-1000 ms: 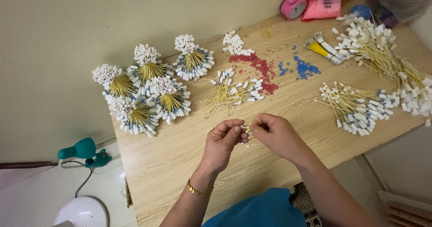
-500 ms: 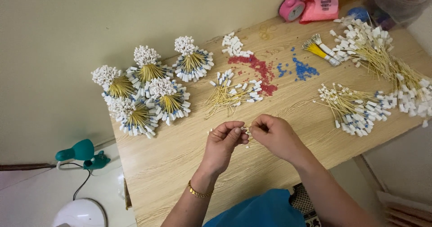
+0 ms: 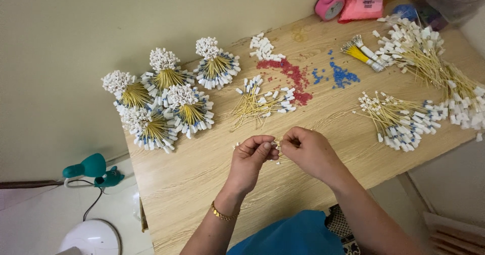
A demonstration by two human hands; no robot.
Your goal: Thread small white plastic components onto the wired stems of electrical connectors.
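Together over the near middle of the wooden table [image 3: 202,174]: left hand [image 3: 250,161] and right hand [image 3: 310,154], fingertips meeting. Both pinched shut on a thin yellow wire [image 3: 277,145] with a small white end piece (too small to tell more). Just beyond, a loose pile of yellow wires [image 3: 260,103]. Farther left, tied fan-shaped bundles [image 3: 166,101] with white tips. Beyond the pile, scattered red beads [image 3: 290,75] and blue beads [image 3: 341,75]. Right of the hands, another loose heap [image 3: 399,118]. Gold bracelet [image 3: 222,214] on the left wrist.
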